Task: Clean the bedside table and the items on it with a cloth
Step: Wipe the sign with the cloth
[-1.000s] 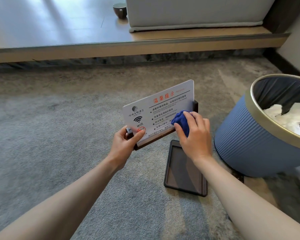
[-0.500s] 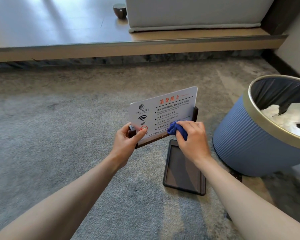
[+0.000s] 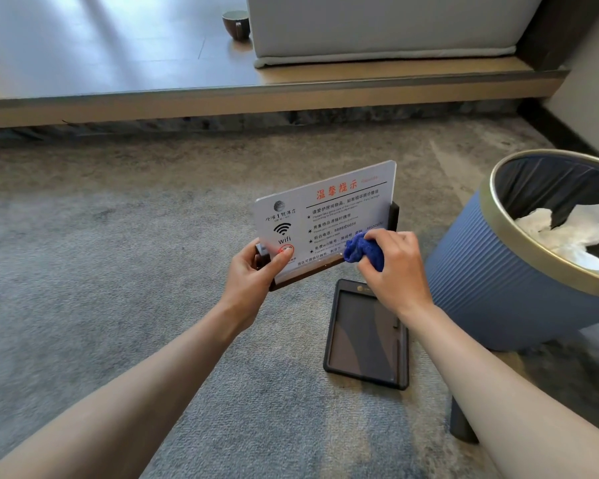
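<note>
A white wifi notice sign (image 3: 329, 216) in a dark wooden stand is held up over the carpet. My left hand (image 3: 253, 274) grips its lower left corner, thumb on the front face. My right hand (image 3: 393, 267) holds a bunched blue cloth (image 3: 362, 248) pressed against the sign's lower right part, near the stand's edge. A dark flat tray (image 3: 367, 335) lies on the carpet just below my hands.
A blue ribbed waste bin (image 3: 491, 281) with a gold rim and white paper inside stands at the right. A low wooden platform (image 3: 256, 95) with a grey cushion (image 3: 377, 25) and a dark cup (image 3: 236, 24) runs across the back. A dark leg (image 3: 462, 423) is at lower right.
My right hand with the blue cloth has slid down the sign's face toward its lower right edge. The sign has tilted slightly more upright in my left hand.
</note>
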